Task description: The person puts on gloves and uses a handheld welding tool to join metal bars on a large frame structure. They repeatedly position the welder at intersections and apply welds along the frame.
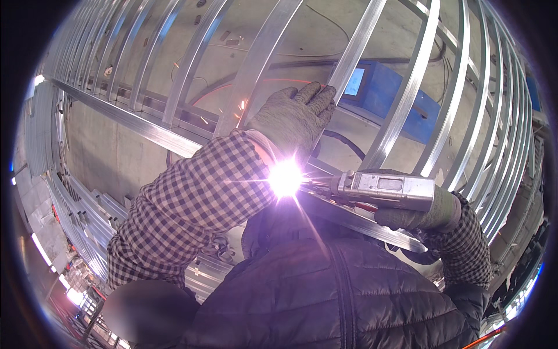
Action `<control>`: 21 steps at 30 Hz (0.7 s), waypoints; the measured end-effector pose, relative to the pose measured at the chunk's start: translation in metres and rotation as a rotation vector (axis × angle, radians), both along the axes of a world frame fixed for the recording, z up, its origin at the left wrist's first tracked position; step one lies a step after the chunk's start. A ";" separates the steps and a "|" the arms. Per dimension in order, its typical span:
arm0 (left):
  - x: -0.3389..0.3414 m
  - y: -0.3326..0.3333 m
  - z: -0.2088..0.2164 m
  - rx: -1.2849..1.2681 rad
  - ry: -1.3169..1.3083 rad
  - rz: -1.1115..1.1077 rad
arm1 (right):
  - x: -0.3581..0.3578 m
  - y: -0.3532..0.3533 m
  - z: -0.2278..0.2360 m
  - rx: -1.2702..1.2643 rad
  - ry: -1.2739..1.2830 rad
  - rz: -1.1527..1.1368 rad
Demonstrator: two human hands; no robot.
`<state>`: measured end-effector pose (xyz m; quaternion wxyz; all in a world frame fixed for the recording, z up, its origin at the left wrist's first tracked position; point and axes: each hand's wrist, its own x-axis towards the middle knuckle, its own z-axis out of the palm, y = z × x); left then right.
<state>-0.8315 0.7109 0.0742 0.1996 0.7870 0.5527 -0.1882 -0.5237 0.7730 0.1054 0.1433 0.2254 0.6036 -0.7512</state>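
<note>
A silver handheld welding gun (386,187) lies level in the grip of my right hand (415,216), which wears a grey-green work glove. Its nozzle points left, and a bright white glare (285,177) at the tip hides the spot it touches. Sparks (242,106) fly up and to the left. My left hand (295,116), gloved too, is stretched out flat over an upright metal bar (356,46), just beyond the glare; its palm and thumb are hidden. Both bars and gun cross in front of my dark quilted jacket.
Several parallel metal bars (256,64) form a frame, joined to a long rail (131,123). A blue machine with a lit screen (356,81) stands on the floor beyond the bars. Cables and an orange hose (218,88) run across the floor. Metal stock (87,224) is stacked at left.
</note>
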 end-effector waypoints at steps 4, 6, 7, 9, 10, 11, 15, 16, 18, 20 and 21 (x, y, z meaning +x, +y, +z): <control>0.000 0.000 0.001 -0.022 0.008 -0.002 | -0.004 0.002 0.002 -0.035 0.033 0.008; 0.000 0.000 0.001 -0.020 0.008 -0.009 | -0.003 0.002 -0.007 0.041 0.163 0.037; 0.000 0.000 0.002 -0.020 0.012 -0.011 | -0.001 0.001 -0.012 0.085 0.224 0.052; 0.001 0.001 0.002 -0.026 0.022 -0.017 | 0.004 -0.003 -0.020 0.075 0.216 0.036; 0.001 0.001 0.003 -0.023 0.014 -0.011 | 0.007 -0.003 -0.022 0.090 0.207 0.055; 0.000 0.001 0.004 -0.027 0.006 -0.007 | 0.008 -0.003 -0.024 0.070 0.187 0.039; 0.000 -0.001 0.006 -0.029 0.001 -0.010 | 0.012 -0.003 -0.024 0.043 0.179 0.042; 0.000 -0.002 0.005 -0.020 -0.001 -0.007 | 0.013 -0.003 -0.022 0.054 0.158 0.056; 0.000 -0.003 0.004 -0.001 -0.006 -0.001 | 0.013 -0.003 -0.021 -0.006 0.140 0.019; 0.000 -0.004 0.001 0.021 -0.002 -0.012 | 0.013 -0.003 -0.020 -0.025 0.115 0.008; 0.001 -0.004 -0.001 0.039 -0.006 -0.016 | 0.013 -0.004 -0.021 -0.026 0.120 0.002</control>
